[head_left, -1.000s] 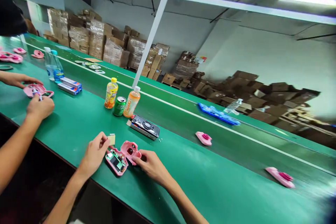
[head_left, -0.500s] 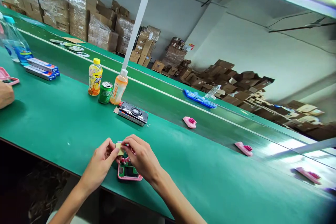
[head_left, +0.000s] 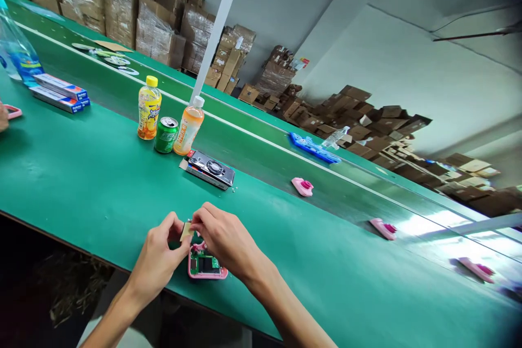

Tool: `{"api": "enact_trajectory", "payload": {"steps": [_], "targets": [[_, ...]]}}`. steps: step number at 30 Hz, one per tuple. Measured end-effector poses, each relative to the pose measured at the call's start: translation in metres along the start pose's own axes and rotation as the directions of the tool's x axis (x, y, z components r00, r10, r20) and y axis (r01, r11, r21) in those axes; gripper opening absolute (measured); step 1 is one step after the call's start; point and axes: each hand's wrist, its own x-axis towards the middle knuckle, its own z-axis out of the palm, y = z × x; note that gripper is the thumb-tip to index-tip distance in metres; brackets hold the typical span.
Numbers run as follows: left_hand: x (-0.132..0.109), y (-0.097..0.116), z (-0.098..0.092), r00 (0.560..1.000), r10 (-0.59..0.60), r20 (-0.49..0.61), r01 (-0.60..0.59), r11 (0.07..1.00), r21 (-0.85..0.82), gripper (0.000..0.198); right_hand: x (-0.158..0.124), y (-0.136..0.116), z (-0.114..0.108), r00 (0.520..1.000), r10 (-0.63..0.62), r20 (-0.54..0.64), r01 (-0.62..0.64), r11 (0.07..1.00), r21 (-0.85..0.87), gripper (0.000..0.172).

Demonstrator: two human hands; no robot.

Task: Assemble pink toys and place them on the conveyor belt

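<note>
The left hand (head_left: pixel 157 261) and right hand (head_left: pixel 228 239) work together above the near edge of a green bench top (head_left: pixel 93 174). The left thumb and forefinger are pressed together, pinching a small flat tan square (head_left: pixel 186 231). The right hand's fingers curl inward and meet the square's right edge; whether they also pinch it cannot be determined.

A pink plastic housing with an exposed green circuit board (head_left: pixel 206 263) lies flat on the bench directly below the hands, its upper end partly hidden by the fingers.

Farther along the bench, a black-and-silver device (head_left: pixel 209 169) lies just beside an orange-capped plastic bottle (head_left: pixel 190 126). A green aluminium can (head_left: pixel 166 135) stands between that bottle and a yellow-capped plastic bottle (head_left: pixel 149 109). Two blue-and-white cartons (head_left: pixel 59 92) lie near the left edge, and a co-worker's hand (head_left: pixel 2 117) appears at the frame edge. Pink moulded parts (head_left: pixel 302 186) and a blue plastic piece (head_left: pixel 314 148) rest on the adjacent green conveyor belt (head_left: pixel 253 147).
</note>
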Motion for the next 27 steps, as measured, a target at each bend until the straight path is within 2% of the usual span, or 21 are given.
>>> {"api": "enact_trajectory", "payload": {"steps": [3, 8, 11, 13, 16, 17, 19, 21, 24, 27], "targets": [[-0.001, 0.000, -0.001, 1.000, 0.016, -0.011, -0.016, 1.000, -0.001, 0.029, -0.001, -0.001, -0.001, 1.000, -0.015, 0.023, 0.016, 1.000, -0.018, 0.009], [-0.001, 0.002, -0.003, 0.999, 0.034, -0.016, -0.034, 0.999, 0.037, 0.026, -0.005, -0.002, 0.007, 0.997, -0.025, -0.079, 0.030, 0.998, 0.058, 0.011], [-0.001, 0.003, -0.004, 0.999, 0.037, -0.004, -0.037, 0.999, 0.040, 0.025, -0.007, -0.005, 0.012, 0.995, -0.023, -0.095, 0.023, 1.000, 0.003, 0.013], [-0.001, 0.001, -0.003, 1.000, 0.015, -0.012, -0.015, 1.000, 0.005, 0.025, -0.008, -0.008, 0.014, 0.997, -0.004, -0.082, 0.000, 0.999, -0.044, 0.015], [0.001, -0.003, 0.000, 0.996, -0.091, -0.002, 0.090, 0.982, -0.164, 0.023, -0.010, -0.013, 0.014, 0.998, -0.041, -0.043, 0.039, 0.997, -0.068, 0.017], [0.002, -0.004, 0.000, 0.991, -0.135, 0.016, 0.135, 0.965, -0.226, 0.026, -0.011, -0.015, 0.014, 0.997, -0.069, -0.035, 0.066, 0.995, -0.068, 0.018], [0.005, -0.003, 0.000, 0.977, -0.195, 0.085, 0.211, 0.925, -0.314, 0.045, -0.013, -0.016, 0.014, 0.993, -0.112, -0.041, 0.110, 0.992, -0.063, 0.022], [0.008, 0.001, -0.003, 0.963, -0.202, 0.176, 0.254, 0.899, -0.357, 0.061, -0.016, -0.016, 0.015, 0.991, -0.123, -0.062, 0.122, 0.992, -0.021, 0.026], [0.010, 0.010, -0.011, 0.932, -0.187, 0.311, 0.307, 0.863, -0.401, 0.070, -0.018, -0.011, 0.015, 0.991, -0.107, -0.083, 0.113, 0.991, 0.070, 0.028], [0.010, 0.016, -0.014, 0.915, -0.218, 0.339, 0.352, 0.841, -0.410, 0.081, -0.021, -0.011, 0.015, 0.988, -0.134, -0.071, 0.139, 0.988, 0.062, 0.027]]}}
